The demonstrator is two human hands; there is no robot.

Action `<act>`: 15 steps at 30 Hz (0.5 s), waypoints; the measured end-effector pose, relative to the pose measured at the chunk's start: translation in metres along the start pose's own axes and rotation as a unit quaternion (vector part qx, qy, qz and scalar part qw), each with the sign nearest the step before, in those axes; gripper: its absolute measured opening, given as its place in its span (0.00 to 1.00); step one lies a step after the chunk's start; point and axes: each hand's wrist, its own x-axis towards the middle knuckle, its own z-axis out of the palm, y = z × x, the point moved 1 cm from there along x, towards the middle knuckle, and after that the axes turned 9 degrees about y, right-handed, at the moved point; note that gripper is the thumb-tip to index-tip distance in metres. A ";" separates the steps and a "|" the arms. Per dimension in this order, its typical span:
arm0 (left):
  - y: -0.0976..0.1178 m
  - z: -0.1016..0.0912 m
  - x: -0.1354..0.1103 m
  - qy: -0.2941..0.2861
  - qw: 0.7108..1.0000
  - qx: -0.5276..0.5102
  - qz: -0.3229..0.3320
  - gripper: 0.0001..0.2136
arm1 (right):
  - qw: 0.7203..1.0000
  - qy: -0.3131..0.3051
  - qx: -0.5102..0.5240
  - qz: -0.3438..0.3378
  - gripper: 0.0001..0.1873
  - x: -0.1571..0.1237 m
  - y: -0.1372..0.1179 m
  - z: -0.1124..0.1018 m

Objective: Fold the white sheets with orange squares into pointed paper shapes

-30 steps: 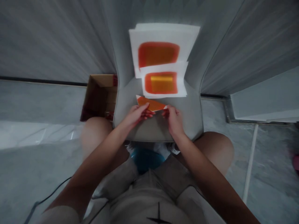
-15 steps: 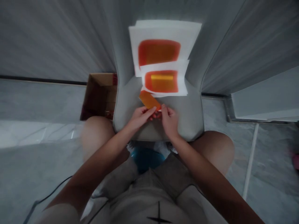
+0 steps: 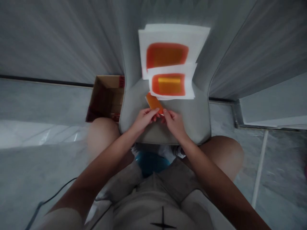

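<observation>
A small orange slip, possibly paper or film [image 3: 153,103], slants up and left from my fingers over the chair seat. My left hand [image 3: 145,119] pinches its lower end with the thumb on top. The thumb and fingers of my right hand [image 3: 174,121] close on the lower right corner, where a bit of white edge shows. Just beyond lies a smaller white sheet [image 3: 189,89] with a red-orange rounded patch and a yellow bar. Behind it, a larger white sheet [image 3: 175,35] with a similar patch leans on the backrest.
The grey chair [image 3: 196,121] stands between my knees. To its left is an open cardboard box [image 3: 99,100] on the floor. Something blue [image 3: 152,163] sits below the seat's front edge. A black cable [image 3: 59,190] runs at lower left.
The view has shifted slightly, so chair and sheets appear a little further right. Both hands keep hold of the orange slip, which now stands a bit steeper.
</observation>
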 end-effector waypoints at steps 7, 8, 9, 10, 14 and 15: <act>-0.021 -0.004 -0.013 0.026 0.993 0.036 0.113 0.25 | 0.996 -0.059 0.044 0.049 0.27 -0.022 0.009 0.002; -0.023 -0.005 -0.017 0.029 0.991 0.035 0.124 0.25 | 0.995 -0.067 0.049 0.052 0.26 -0.028 0.010 0.002; -0.026 -0.007 -0.021 0.029 0.990 0.034 0.131 0.26 | 0.995 -0.072 0.049 0.053 0.27 -0.033 0.012 0.002; -0.027 -0.009 -0.025 0.024 0.990 0.035 0.132 0.26 | 0.995 -0.072 0.048 0.052 0.27 -0.039 0.013 0.001; -0.031 -0.019 -0.040 -0.016 0.991 0.057 0.118 0.27 | 0.995 -0.028 0.081 0.043 0.27 -0.056 0.020 -0.002; -0.032 -0.023 -0.043 -0.027 0.991 0.063 0.112 0.27 | 0.994 -0.016 0.098 0.043 0.26 -0.058 0.021 -0.003</act>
